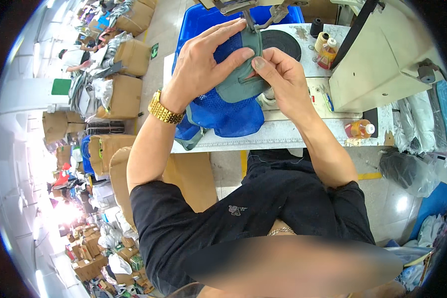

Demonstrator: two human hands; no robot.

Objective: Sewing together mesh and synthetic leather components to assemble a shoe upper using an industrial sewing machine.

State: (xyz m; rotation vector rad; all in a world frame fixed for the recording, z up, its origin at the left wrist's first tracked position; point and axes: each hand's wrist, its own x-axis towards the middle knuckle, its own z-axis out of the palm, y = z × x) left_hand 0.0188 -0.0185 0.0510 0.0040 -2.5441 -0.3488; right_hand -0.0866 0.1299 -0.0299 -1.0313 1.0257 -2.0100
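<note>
A sewn piece of grey-green cloth (243, 91) and blue mesh (238, 115) lies bunched under the sewing machine's needle area (249, 22). Across its left side stretches my left hand (207, 57), fingers pointing toward the needle and thumb pressed on the green part. The undersides of these fingers are hidden. My right hand (283, 74) pinches the green edge between thumb and fingers, just right of a folded seam. Some blue mesh hangs toward the table's near edge.
The sewing machine (382, 64) fills the right. A black round roll (283, 43), thread cones (322, 40), bottles (358, 129) and small snips (327, 97) are on the white table (283, 143). Behind is a blue bin (196, 22); cardboard boxes (124, 97) stand left.
</note>
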